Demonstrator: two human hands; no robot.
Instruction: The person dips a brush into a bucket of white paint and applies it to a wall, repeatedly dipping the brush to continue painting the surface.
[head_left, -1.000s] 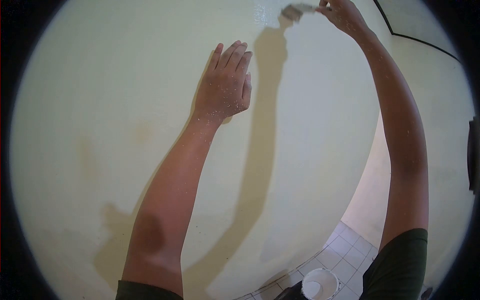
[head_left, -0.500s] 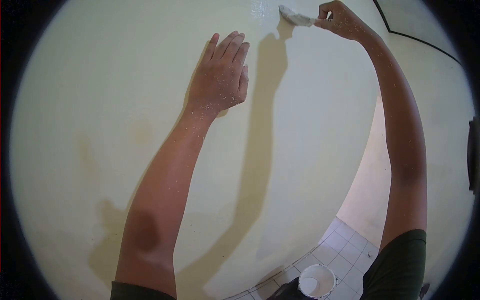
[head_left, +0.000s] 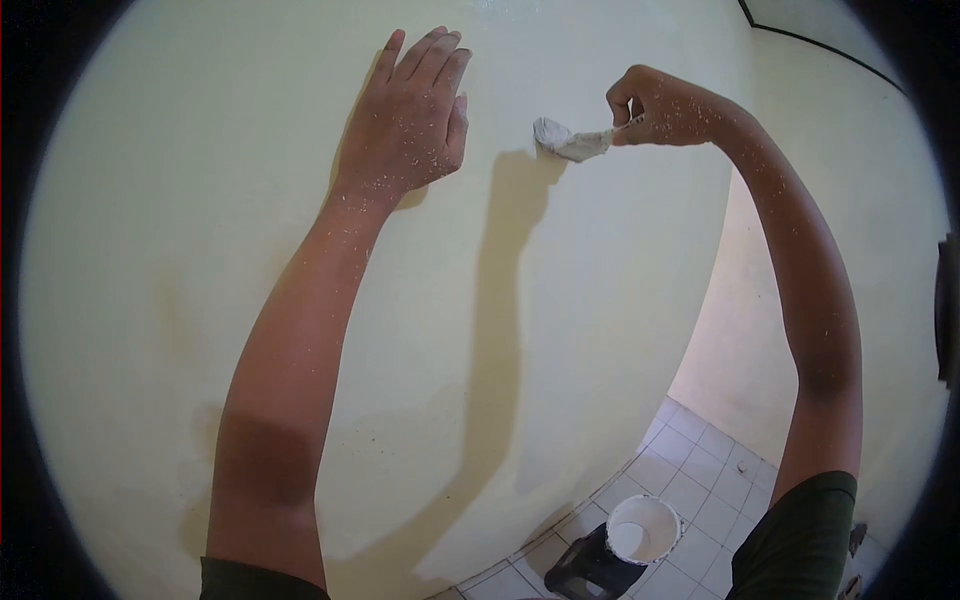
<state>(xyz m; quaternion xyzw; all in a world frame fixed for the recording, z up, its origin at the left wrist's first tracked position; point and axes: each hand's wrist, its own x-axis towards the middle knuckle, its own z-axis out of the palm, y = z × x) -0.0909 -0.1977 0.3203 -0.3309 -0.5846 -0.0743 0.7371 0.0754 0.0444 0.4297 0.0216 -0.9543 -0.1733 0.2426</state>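
Fingers of the right hand [head_left: 670, 108] pinch a brush [head_left: 583, 146] at the pale wall [head_left: 620, 300], left hand's [head_left: 405, 125] nearly together, tiled floor [head_left: 690, 495] below.

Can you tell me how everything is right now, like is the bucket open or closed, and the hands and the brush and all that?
Left hand: open, palm to the wall, white-speckled
Right hand: closed on the brush handle, white-speckled
Brush: held, head whitened
Bucket: open, upright, white stuff inside
Stool: upright, partly hidden
Wall: pale, smudged, shiny patch up top
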